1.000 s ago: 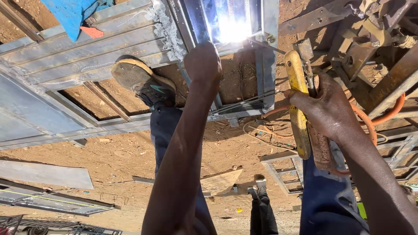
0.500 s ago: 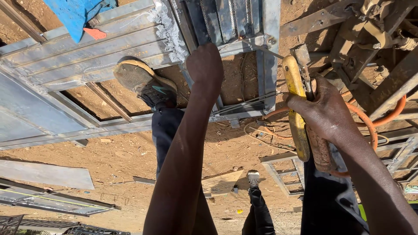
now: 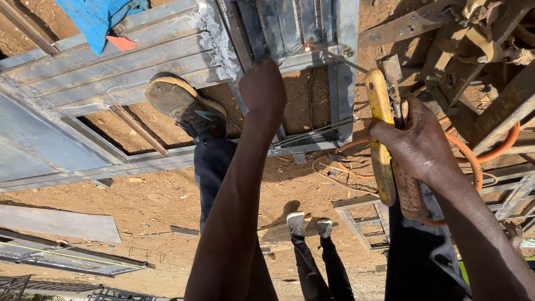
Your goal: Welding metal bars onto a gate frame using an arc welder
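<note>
The right hand (image 3: 421, 146) is closed tight around a welding electrode holder (image 3: 384, 145), a long tool with a worn yellow casing and a dark ribbed grip, held upright at the right of the scene; a thin bare rod runs from its far end leftward to a small glowing orange spot (image 3: 307, 48) on the metal frame (image 3: 167, 72). An orange cable (image 3: 473, 161) loops behind that hand, smooth and rubbery. The left hand (image 3: 263, 89) is curled into a fist with its back to the camera, set against a slim bar of the frame near the middle; whether the fingers actually clasp the bar cannot be told. The frame is a large flat panel of grey galvanised steel, built of ribbed sheet and square tubing, with rough whitish weld spatter along one upright and open rectangular gaps showing dirt below. A scuffed tan shoe (image 3: 184, 106) with a worn sole presses on the frame's left part, above a dark trouser leg. A blue cloth (image 3: 95, 17) lies crumpled at the far left corner. At far right stands rusty brown machinery (image 3: 479, 39), angular and flaking. Nearer, another person's pale shoes (image 3: 306, 226) stand on the dry, reddish, pebbly ground (image 3: 150, 200), beside flat grey metal strips (image 3: 56, 223).
</note>
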